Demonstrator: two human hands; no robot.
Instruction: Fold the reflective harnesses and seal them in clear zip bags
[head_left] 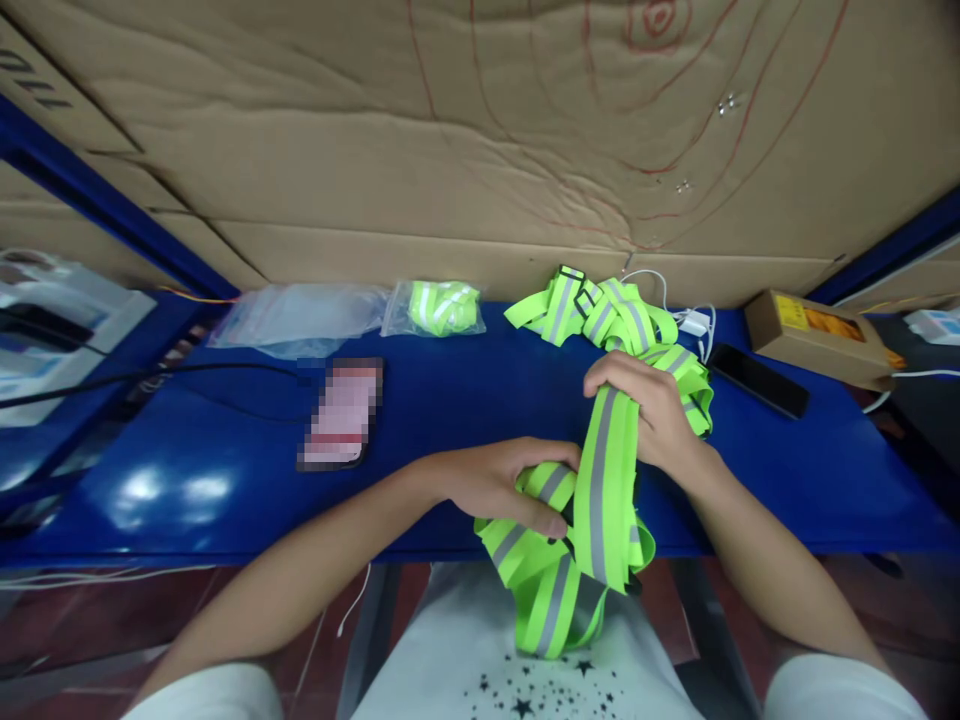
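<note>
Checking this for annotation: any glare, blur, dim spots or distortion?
Head view, all of it: two whitish glare patches at the left of the blue tabletop; mosaic pixelation over the left-hand phone; mild overall softness, though the gray stripe on the held green strap reads clearly; floor dim at lower right; wide-angle stretch likely toward the edges.
</note>
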